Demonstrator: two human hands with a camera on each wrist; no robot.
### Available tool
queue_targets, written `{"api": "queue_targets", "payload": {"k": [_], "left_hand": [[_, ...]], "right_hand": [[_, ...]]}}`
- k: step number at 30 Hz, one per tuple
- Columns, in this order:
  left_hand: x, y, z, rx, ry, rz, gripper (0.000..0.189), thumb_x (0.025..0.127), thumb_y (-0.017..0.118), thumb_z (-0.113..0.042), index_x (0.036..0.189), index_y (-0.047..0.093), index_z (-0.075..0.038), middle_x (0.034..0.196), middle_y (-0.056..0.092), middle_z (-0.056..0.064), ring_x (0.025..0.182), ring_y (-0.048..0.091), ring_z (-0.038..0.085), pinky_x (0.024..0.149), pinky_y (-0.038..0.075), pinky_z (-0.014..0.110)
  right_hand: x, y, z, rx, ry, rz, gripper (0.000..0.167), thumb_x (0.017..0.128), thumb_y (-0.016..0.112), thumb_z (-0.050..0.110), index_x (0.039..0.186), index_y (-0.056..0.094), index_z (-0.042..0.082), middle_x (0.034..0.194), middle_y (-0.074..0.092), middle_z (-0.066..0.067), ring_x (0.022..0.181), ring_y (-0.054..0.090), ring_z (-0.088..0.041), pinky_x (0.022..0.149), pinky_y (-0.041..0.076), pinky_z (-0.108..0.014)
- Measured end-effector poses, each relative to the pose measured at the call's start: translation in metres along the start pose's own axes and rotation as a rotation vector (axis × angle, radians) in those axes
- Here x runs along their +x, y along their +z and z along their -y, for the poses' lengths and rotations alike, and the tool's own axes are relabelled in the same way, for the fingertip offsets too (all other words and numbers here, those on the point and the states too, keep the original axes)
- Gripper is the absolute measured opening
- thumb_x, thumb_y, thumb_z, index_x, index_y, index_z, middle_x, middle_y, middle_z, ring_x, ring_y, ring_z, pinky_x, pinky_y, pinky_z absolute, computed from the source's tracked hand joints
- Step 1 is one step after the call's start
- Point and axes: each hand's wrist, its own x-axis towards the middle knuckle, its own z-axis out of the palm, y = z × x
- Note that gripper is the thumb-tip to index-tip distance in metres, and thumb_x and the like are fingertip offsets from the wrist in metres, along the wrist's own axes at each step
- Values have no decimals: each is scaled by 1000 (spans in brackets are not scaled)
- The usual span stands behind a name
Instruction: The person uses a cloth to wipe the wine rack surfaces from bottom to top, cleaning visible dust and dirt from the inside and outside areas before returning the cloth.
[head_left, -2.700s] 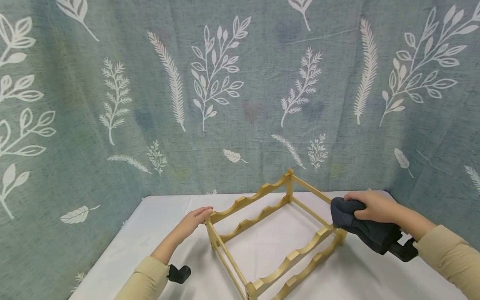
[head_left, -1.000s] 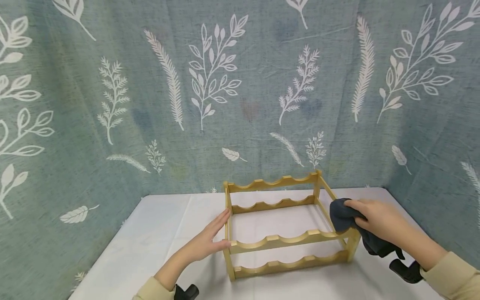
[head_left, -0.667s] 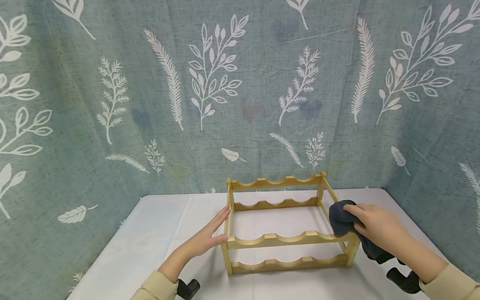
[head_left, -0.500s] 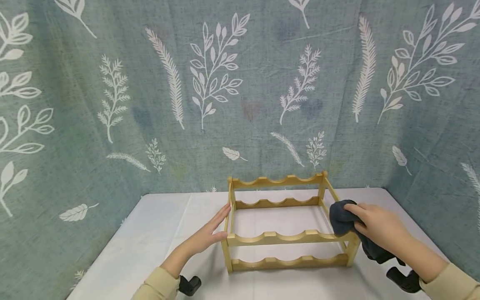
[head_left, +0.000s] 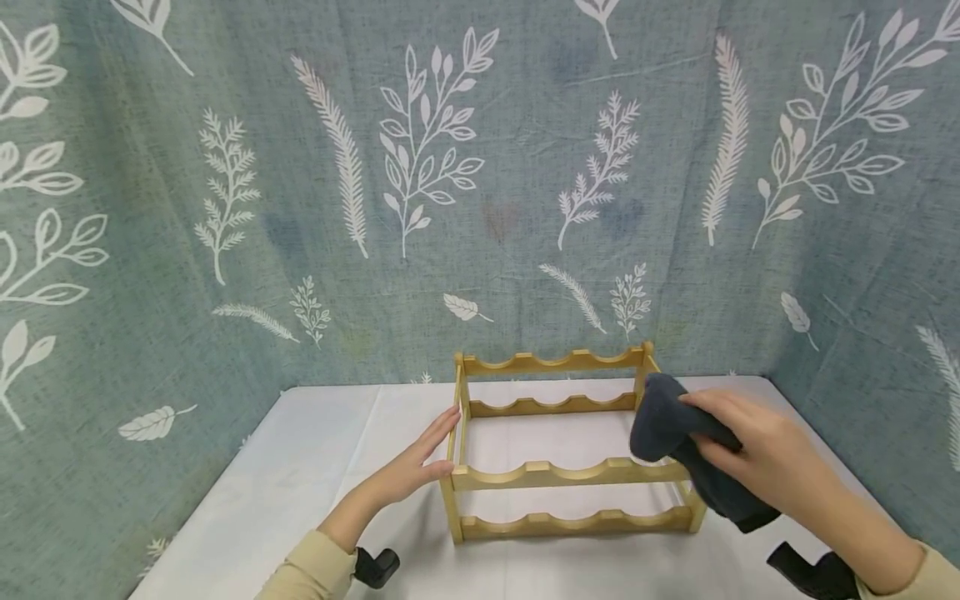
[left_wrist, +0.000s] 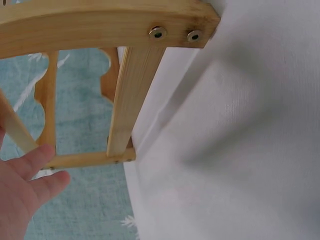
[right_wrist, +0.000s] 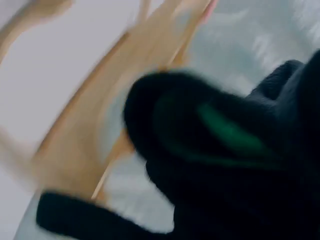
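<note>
Cloth (head_left: 675, 454) in your right hand (head_left: 757, 454), fingers curled round the bunched dark fabric, sits at the right end of the wooden rack (head_left: 558, 475), which stands mid-table on the white tablecloth (head_left: 315, 467). Your left hand (head_left: 416, 467) is flat and open, fingers straight against the rack's left end frame, bracing it. Judging by where the cloth lies, you're working the right side; the scalloped rails to the left look still to be wiped, though no dirt shows either way. Leaf-print curtain (head_left: 300, 208) hangs close behind the far rail. Nothing blocks the rack.
</note>
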Motion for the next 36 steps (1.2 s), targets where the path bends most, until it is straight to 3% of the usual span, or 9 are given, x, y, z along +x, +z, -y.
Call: {"api": "queue_targets", "payload": {"k": [3,6,9,14,19,22,28,32,36], "left_hand": [[-1,0,1,2,5,-12,70,94,47,-40,148,10,-14,154,1,12,139,1,38,100,14,69],[-1,1,1,-4,3,-24,70,94,47,-39,148,11,-13,154,2,13,138,3,39,99,14,69],[0,2,2,-9,5,-24,68,94,48,-36,148,12,-13,154,2,14,138,3,38,100,14,69],[3,3,-1,-26,-7,-16,68,95,47,-36,148,11,-15,154,2,12,139,2,36,101,13,68],[4,5,-2,-24,-29,-7,69,95,44,-41,149,10,-17,154,1,11,139,1,36,102,13,67],[3,6,-1,-14,-34,-7,69,95,44,-43,149,9,-18,154,1,10,139,2,35,102,14,66],[2,5,-2,-3,-27,-19,68,94,45,-41,149,9,-21,155,1,7,140,2,34,102,14,66],[1,5,-2,-1,-20,-24,67,95,46,-37,149,10,-21,155,1,7,140,2,34,102,14,67],[0,4,-4,4,-20,-23,68,94,44,-43,149,9,-20,155,1,7,140,2,35,102,14,67]], "right_hand": [[4,19,33,129,-144,-29,39,93,44,43,114,60,14,102,64,1,83,64,-15,69,50,-21],[4,54,66,200,-288,69,31,87,62,31,115,58,16,101,63,3,81,63,-10,67,51,-18],[1,92,91,253,-381,206,42,78,72,20,117,56,17,100,62,2,82,63,-7,66,51,-17],[5,145,106,334,-362,368,42,81,71,22,120,54,20,102,63,4,85,62,-4,67,48,-13],[8,180,99,274,-355,373,44,81,70,28,123,55,26,103,62,4,84,61,-3,65,47,-12],[5,187,95,226,-317,385,48,83,67,32,128,52,28,105,61,2,83,61,-6,64,48,-16],[-8,178,96,138,-285,532,61,84,62,43,139,37,32,116,56,-4,95,58,-18,73,51,-32],[-17,177,99,98,-366,444,68,79,71,35,138,39,30,107,57,-2,86,56,-14,69,49,-27],[-13,177,103,271,-394,435,60,78,71,20,133,47,25,101,63,2,85,58,-7,72,47,-20]]}}
